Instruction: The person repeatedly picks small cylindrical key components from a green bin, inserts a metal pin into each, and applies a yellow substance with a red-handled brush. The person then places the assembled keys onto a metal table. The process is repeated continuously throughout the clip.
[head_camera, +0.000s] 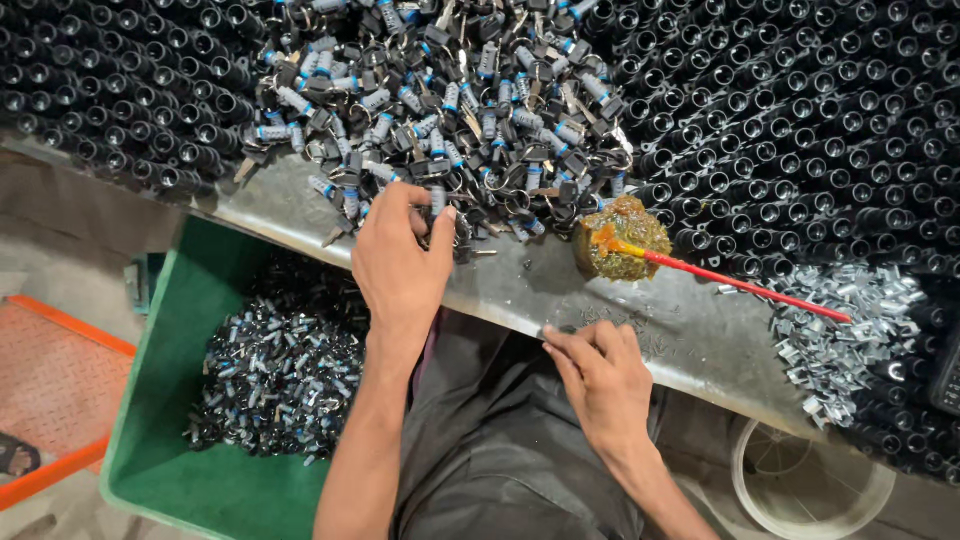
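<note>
Left hand (400, 262) stretched forward from a bare forearm, palm down, fingers curled into the near edge of the key pile (450, 110), pinching one black-headed key (437, 205) at about 1 o'clock from the knuckles. Right hand (600, 375) lower, at 4 o'clock from the left, wrist bent, fingertips drawn together and pressed on the surface (520, 290) near its front edge; whether anything small sits under them cannot be told.

Keys: heaped, tangled, black plastic heads, bright metal blades and rings, pale blue-and-white tags. On both sides and behind, at 10 and 2 o'clock, packed rows of glossy black tubes (800, 120), open round ends facing up. Surface: dull grey metal, scuffed and smeared.

Just right of the left hand, at 3 o'clock, a round pot (622, 240) crusted with yellow-green grease, a thin red stick (740, 285) resting in it and slanting toward 4 o'clock. Beyond its tip, a loose heap of small shiny clips (850, 320).

Below the surface at 8 o'clock, a green bin (170, 400) holding black-and-silver parts. At 5 o'clock, a white bucket (810, 490).
</note>
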